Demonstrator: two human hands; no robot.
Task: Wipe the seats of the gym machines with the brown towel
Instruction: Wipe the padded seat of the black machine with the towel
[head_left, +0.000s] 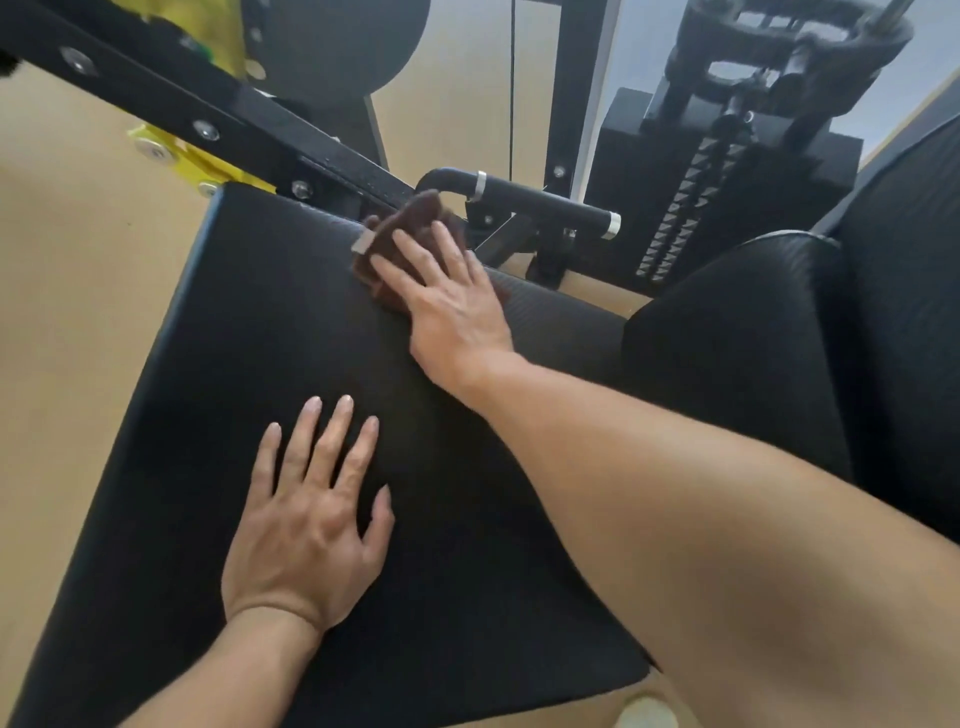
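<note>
A wide black padded seat (218, 395) fills the middle of the view. The brown towel (410, 223) lies bunched at the seat's far edge, with a small white tag showing on its left side. My right hand (447, 296) presses flat on top of the towel, fingers spread, covering its near part. My left hand (311, 525) rests flat on the near part of the seat, fingers apart, holding nothing.
A black back pad (737, 338) rises to the right of the seat. A black handle bar (545, 200) sits just beyond the towel. A black frame beam (208, 109) with yellow parts (192, 161) crosses the upper left. A weight stack (691, 228) stands behind; tan floor lies left.
</note>
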